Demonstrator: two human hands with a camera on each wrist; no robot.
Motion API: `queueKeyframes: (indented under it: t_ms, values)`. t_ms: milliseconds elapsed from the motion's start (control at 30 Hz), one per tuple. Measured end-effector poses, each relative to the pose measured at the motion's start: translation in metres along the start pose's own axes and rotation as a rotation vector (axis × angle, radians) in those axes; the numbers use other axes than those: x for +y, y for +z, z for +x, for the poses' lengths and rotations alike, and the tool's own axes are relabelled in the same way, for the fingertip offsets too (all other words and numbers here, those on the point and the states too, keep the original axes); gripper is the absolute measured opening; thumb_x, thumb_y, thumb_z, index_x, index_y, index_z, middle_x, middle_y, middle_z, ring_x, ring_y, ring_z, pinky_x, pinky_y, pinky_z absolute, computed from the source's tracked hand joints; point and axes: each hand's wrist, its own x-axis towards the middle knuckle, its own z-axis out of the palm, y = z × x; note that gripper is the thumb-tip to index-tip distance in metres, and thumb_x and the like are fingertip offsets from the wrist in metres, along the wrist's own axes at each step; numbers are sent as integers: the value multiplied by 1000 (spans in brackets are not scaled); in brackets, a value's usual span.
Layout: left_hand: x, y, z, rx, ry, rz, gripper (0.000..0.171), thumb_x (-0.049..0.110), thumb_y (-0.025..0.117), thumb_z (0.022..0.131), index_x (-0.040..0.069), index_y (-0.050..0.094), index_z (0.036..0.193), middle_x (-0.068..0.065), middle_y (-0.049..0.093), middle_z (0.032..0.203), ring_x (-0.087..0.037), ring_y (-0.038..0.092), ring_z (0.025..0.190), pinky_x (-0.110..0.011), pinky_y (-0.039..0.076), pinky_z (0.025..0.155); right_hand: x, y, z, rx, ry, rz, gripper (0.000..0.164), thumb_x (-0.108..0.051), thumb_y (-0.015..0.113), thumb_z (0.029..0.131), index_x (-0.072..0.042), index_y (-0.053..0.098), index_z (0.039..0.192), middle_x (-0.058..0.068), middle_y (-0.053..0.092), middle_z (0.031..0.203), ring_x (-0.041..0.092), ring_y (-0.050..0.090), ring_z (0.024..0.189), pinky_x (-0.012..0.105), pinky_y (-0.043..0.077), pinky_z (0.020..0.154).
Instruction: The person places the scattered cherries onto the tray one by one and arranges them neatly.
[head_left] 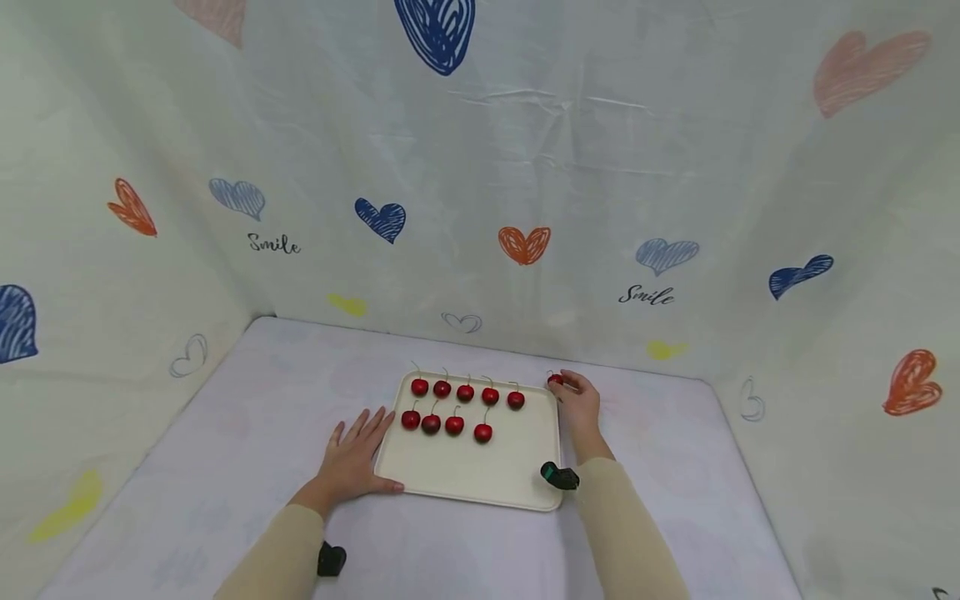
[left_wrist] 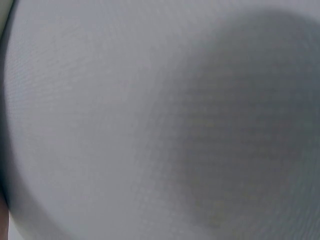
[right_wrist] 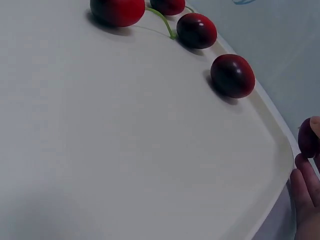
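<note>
A cream rectangular tray [head_left: 468, 475] bears several red cherries with stems, in a back row of several and a shorter front row ending at a cherry [head_left: 483, 433]. Off the tray's far right corner, my right hand [head_left: 581, 408] pinches another cherry [head_left: 554, 379] between thumb and fingertips. The right wrist view shows this held cherry [right_wrist: 307, 140] at its right edge, outside the tray rim [right_wrist: 286, 150]. My left hand [head_left: 354, 462] lies with fingers spread at the tray's left side, its fingertips and thumb right at the rim.
The tray sits on a white-covered table [head_left: 247, 467]. Behind and at both sides hangs a white curtain [head_left: 465, 150] printed with hearts. Dark wrist devices, such as the right one [head_left: 559, 476], are on both wrists. Only blurred pale cloth [left_wrist: 90, 120] and shadow fill the left wrist view.
</note>
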Motion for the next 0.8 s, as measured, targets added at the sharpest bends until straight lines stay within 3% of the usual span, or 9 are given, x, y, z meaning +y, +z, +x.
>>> queueKeyframes:
  t_ms: [300,500,800]
  values:
    - [-2,3,0,29,16,-12,126,75,76,57,5,31,152,-19,27,157,-42,17,143,-67,7,109,-2,-13,-19,-13,8,-18,41,-6,72,87,-5,63,127,13,58,128,26,57,109,21,52,79]
    - [-2,0,-1,4,6,-15,125,74,76,59,5,30,152,-19,25,157,-42,15,144,-67,6,110,3,-14,-30,11,-24,-19,40,-4,74,85,-4,65,123,14,61,124,25,57,105,15,50,72]
    - [1,-2,0,-3,4,-2,124,73,76,59,4,30,152,-20,25,157,-43,16,143,-67,7,109,5,-10,-52,5,-43,18,39,-1,76,82,1,66,120,18,64,119,26,61,103,17,52,74]
